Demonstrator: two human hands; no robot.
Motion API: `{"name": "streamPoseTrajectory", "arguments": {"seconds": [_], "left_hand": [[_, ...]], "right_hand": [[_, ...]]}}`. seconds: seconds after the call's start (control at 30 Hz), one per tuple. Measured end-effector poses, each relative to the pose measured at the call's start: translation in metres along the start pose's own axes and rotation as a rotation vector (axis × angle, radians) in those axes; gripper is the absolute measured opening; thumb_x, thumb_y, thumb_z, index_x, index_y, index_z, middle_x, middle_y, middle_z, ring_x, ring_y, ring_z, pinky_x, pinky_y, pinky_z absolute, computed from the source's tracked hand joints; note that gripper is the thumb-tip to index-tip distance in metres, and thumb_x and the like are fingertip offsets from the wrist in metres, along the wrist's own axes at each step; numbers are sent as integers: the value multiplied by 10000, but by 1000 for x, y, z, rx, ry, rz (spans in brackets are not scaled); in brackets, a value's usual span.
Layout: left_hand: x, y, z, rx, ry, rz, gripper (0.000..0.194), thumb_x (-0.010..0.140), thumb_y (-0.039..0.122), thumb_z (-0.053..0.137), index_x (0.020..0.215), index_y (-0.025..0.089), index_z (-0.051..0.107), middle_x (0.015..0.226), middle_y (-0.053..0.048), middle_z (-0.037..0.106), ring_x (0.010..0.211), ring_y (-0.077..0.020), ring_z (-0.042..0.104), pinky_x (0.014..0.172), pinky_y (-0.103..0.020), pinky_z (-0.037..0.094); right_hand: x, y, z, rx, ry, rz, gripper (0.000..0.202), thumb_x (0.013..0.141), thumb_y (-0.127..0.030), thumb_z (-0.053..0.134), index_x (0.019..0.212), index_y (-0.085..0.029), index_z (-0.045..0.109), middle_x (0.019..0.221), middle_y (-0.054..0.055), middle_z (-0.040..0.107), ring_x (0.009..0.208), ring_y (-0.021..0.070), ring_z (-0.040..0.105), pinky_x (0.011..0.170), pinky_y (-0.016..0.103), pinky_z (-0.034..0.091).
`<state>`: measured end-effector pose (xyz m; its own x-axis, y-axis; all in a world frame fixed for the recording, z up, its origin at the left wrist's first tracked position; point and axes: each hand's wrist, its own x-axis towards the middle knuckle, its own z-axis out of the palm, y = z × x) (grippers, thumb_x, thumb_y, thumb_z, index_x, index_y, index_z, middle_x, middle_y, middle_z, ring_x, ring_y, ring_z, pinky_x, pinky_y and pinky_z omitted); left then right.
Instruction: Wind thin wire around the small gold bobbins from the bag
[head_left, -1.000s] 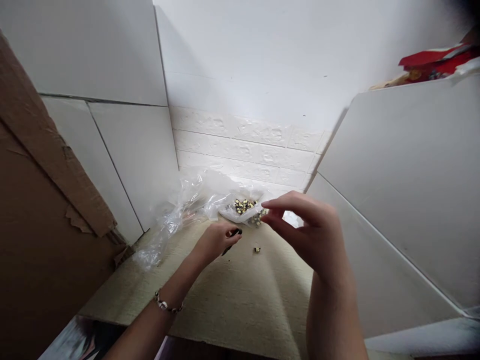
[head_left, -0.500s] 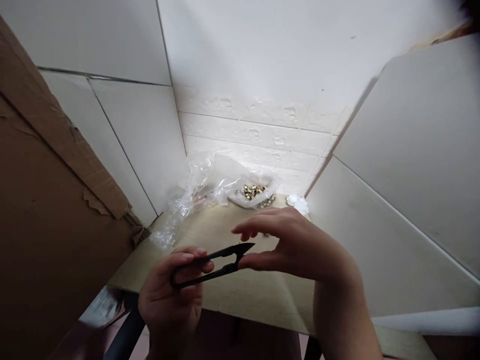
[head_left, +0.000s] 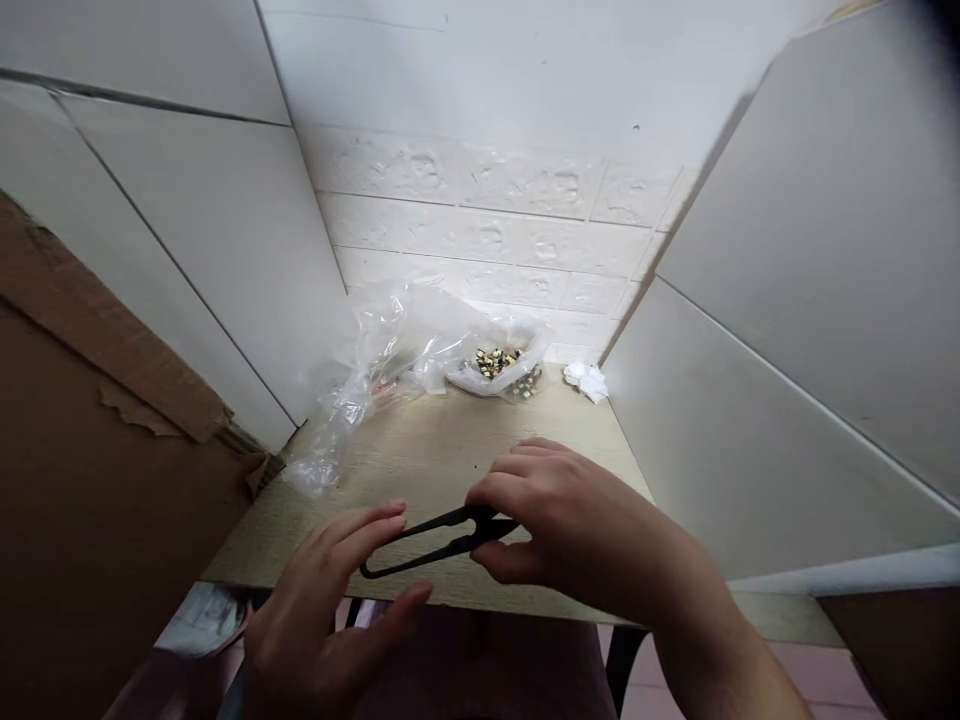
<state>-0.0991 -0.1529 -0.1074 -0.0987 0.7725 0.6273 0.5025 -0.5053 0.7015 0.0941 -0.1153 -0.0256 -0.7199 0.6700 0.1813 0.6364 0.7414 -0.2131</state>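
Note:
Black thread snips (head_left: 431,545) hang over the front of the wooden table, their rounded spring end toward the left and their blades toward the right. My right hand (head_left: 551,520) pinches them near the blades between thumb and fingers, covering part of the blades. Around the spring end, my left hand (head_left: 330,590) has its thumb and fingers spread apart; its fingertips are close to the snips' upper arm, and whether they touch it I cannot tell.
On the table (head_left: 420,450), a clear plastic bag (head_left: 510,375) holds several small gold-and-black pieces. Crumpled clear plastic (head_left: 337,410) lies to its left, white crumpled tissue (head_left: 586,381) to its right. Pale panels flank both sides, with cardboard (head_left: 97,400) at the left.
My right hand has closed on the blade end of the snips. My left hand has let go of the spring end and opened. The view has tilted slightly downward.

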Motion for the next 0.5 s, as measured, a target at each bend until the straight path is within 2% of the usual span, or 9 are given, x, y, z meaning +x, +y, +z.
{"name": "streamPoseTrajectory", "arguments": {"seconds": [0.03, 0.1, 0.17, 0.23, 0.33, 0.4, 0.43, 0.5], "left_hand": [[3, 2, -1, 136, -55, 147, 418, 543, 315, 721, 949, 283, 630, 937, -17, 659, 872, -228, 598, 777, -328, 482], [9, 7, -2, 330, -156, 332, 477, 579, 383, 692, 1031, 276, 586, 939, -30, 661, 842, -242, 602, 758, -347, 465], [14, 11, 0, 404, -231, 399, 391, 631, 438, 639, 976, 259, 589, 809, -20, 673, 705, -220, 610, 650, -319, 466], [18, 13, 2, 407, -297, 391, 288, 685, 443, 588, 895, 247, 589, 694, -1, 652, 592, -186, 588, 563, -284, 449], [17, 12, 5, 277, -406, 293, 213, 745, 408, 530, 870, 239, 567, 679, 11, 635, 577, -150, 577, 524, -237, 433], [12, 10, 8, 129, -486, 140, 254, 770, 462, 471, 827, 231, 559, 653, 10, 614, 565, -137, 561, 487, -221, 411], [9, 10, 10, 50, -504, 41, 323, 772, 520, 425, 781, 224, 554, 617, 7, 590, 539, -134, 538, 460, -222, 390], [2, 10, 15, -106, -463, -150, 457, 741, 629, 355, 685, 209, 525, 546, 3, 520, 487, -127, 474, 421, -233, 341]], "right_hand": [[0, -1, 1, -23, -2, -6, 87, 687, -234, 611, 729, -163, 581, 669, 0, 606, 634, 117, 514, 646, 268, 384], [-1, -2, 4, -63, -1, -24, 80, 693, -231, 606, 715, -162, 571, 663, 2, 604, 623, 122, 513, 657, 279, 388], [-4, -3, 8, -79, 4, -33, 67, 701, -221, 600, 704, -164, 565, 655, 3, 601, 623, 126, 518, 661, 284, 393], [-10, -3, 10, -53, 20, -23, 56, 720, -225, 589, 729, -172, 574, 646, 0, 599, 625, 127, 528, 658, 284, 404], [-22, 3, 11, 68, 156, 8, 257, 722, -372, 590, 903, -189, 582, 728, 15, 631, 696, 140, 565, 680, 284, 439], [-31, 8, 13, 133, 373, 30, 446, 667, -467, 604, 1011, -188, 554, 845, 45, 647, 786, 157, 582, 701, 280, 464], [-34, 11, 14, 144, 493, 55, 457, 657, -453, 620, 1026, -192, 548, 875, 50, 646, 803, 155, 587, 688, 267, 474], [-39, 14, 20, 139, 695, 112, 337, 685, -310, 644, 998, -220, 558, 853, 29, 644, 764, 130, 595, 627, 232, 481]]}}
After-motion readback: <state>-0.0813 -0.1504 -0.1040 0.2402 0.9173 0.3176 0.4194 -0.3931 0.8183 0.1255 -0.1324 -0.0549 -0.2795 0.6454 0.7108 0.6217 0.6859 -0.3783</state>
